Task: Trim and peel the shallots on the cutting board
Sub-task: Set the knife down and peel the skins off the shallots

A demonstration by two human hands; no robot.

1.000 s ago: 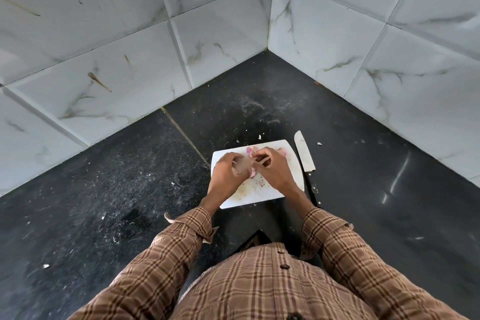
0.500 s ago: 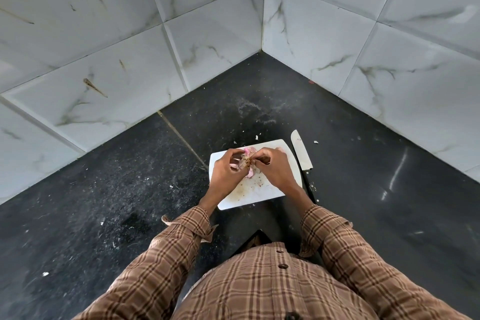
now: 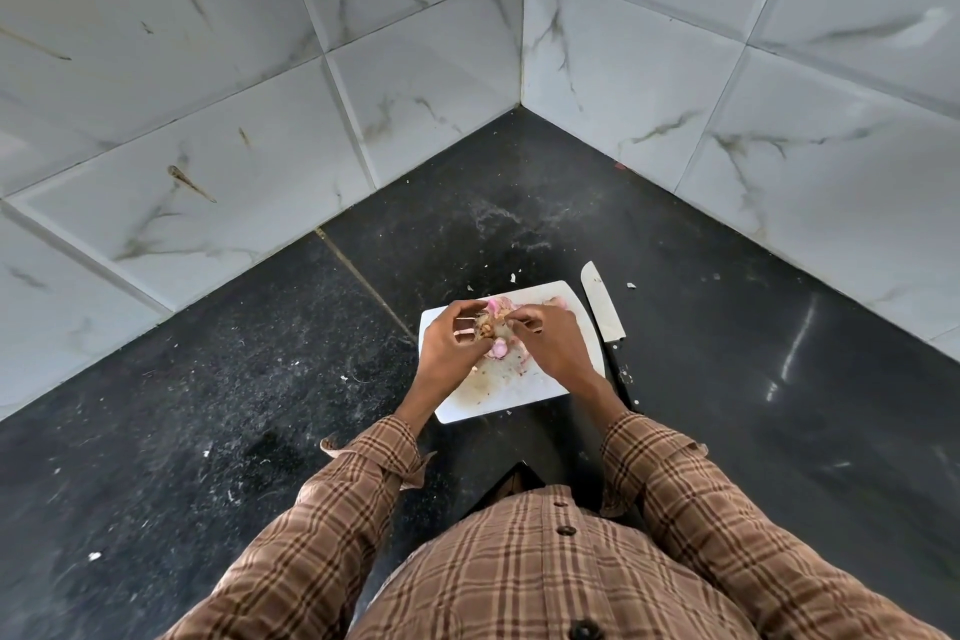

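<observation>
the hands sit as they did a moment ago; left hand grips the shallot above the cutting board, right hand pinching its papery skin (knife rests just beside the board).

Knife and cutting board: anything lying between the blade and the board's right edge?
Nothing. In the head view only a thin strip of bare black counter separates the knife from the cutting board; loose peel scraps lie elsewhere.
</observation>
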